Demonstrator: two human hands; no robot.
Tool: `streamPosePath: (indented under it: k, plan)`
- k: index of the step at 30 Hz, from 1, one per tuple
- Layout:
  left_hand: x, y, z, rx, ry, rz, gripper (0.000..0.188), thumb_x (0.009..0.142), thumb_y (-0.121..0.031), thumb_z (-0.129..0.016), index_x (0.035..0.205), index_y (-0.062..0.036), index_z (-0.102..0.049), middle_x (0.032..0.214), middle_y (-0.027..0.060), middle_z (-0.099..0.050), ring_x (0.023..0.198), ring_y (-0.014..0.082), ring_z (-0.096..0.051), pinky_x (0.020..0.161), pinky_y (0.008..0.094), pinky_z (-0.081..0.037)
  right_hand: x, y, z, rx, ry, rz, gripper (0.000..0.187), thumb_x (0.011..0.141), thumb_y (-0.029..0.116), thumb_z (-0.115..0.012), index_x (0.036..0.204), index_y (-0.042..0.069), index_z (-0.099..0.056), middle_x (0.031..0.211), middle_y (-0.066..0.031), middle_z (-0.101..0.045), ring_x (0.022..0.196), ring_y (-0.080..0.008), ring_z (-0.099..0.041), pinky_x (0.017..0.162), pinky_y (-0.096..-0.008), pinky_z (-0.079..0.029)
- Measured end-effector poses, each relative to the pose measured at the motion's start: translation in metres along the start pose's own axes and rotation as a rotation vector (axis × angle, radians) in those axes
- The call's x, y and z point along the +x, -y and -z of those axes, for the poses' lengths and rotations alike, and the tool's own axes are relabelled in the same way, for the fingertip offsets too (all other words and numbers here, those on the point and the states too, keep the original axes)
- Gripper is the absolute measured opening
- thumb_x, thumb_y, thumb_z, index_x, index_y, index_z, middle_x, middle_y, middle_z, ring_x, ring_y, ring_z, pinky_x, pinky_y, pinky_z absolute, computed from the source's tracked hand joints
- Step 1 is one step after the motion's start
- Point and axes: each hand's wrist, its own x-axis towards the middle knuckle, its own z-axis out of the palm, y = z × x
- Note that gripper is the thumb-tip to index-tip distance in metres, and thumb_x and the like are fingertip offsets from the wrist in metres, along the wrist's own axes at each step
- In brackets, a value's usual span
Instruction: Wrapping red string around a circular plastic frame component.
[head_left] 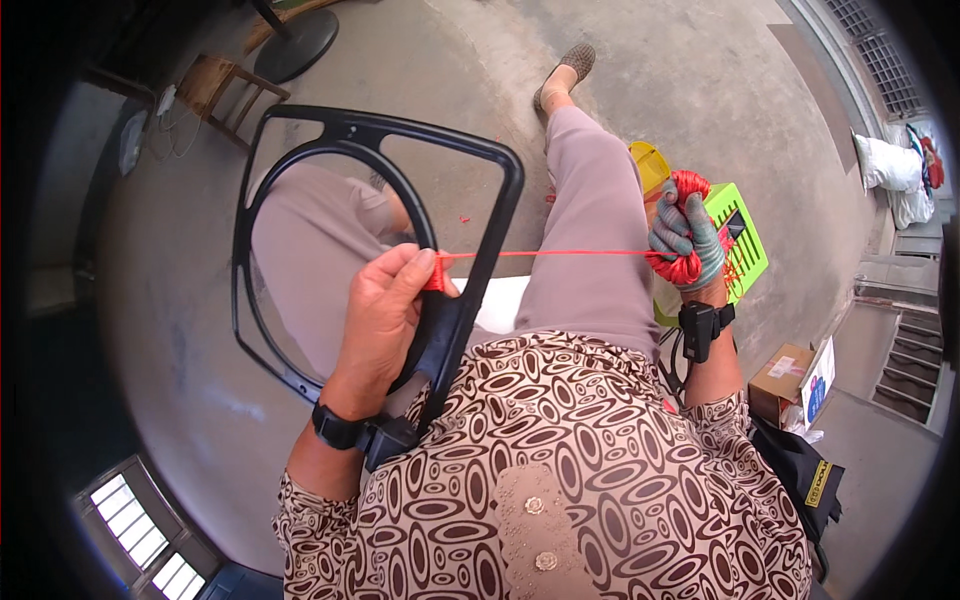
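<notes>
A black frame (509, 190) with a round ring inside it stands tilted over my lap. My bare left hand (383, 310) is closed on the ring's right side, its thumb and fingers pinching a short red wrapping (436, 274) there. From this spot a thin red cord (550, 253) runs taut to the right across my thigh. My right hand (688, 240), in a grey-green glove, is closed around a bundle of shiny red cord (690, 184) that bulges out above and below the fingers. The palm side is hidden.
Beyond my right hand are a lime-green slotted basket (752, 235) and a yellow container (650, 165). A cardboard box (783, 372) and a black bag (790, 465) lie at the right. A wooden stool (207, 88) and a round black base (297, 47) stand far left.
</notes>
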Motion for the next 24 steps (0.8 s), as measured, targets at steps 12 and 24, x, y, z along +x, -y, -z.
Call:
streamPosePath:
  k: [12, 24]
  plan:
    - [-0.066, -0.025, -0.014, -0.047, -0.081, 0.031, 0.020, 0.099, -0.015, -0.054, 0.096, 0.0033, -0.062, 0.082, 0.0099, -0.067, 0.075, 0.0139, -0.063, 0.075, 0.0263, -0.051, -0.048, 0.002, -0.040, 0.091, 0.009, -0.237, 0.063, 0.088, 0.061, -0.058, 0.114, 0.004, -0.048, 0.064, 0.0046, -0.040, 0.043, -0.0039, -0.036, 0.044, -0.0198, -0.031]
    - [-0.095, -0.021, -0.026, 0.078, -0.357, 0.005, 0.024, 0.096, -0.025, -0.059, 0.097, -0.0007, -0.059, 0.076, 0.0081, -0.063, 0.071, 0.0142, -0.058, 0.071, 0.0268, -0.046, 0.021, -0.020, -0.102, -1.262, -0.017, 0.121, 0.026, 0.082, 0.011, -0.071, 0.105, 0.002, -0.063, 0.084, -0.0015, -0.062, 0.079, -0.0087, -0.058, 0.073, -0.0251, -0.049]
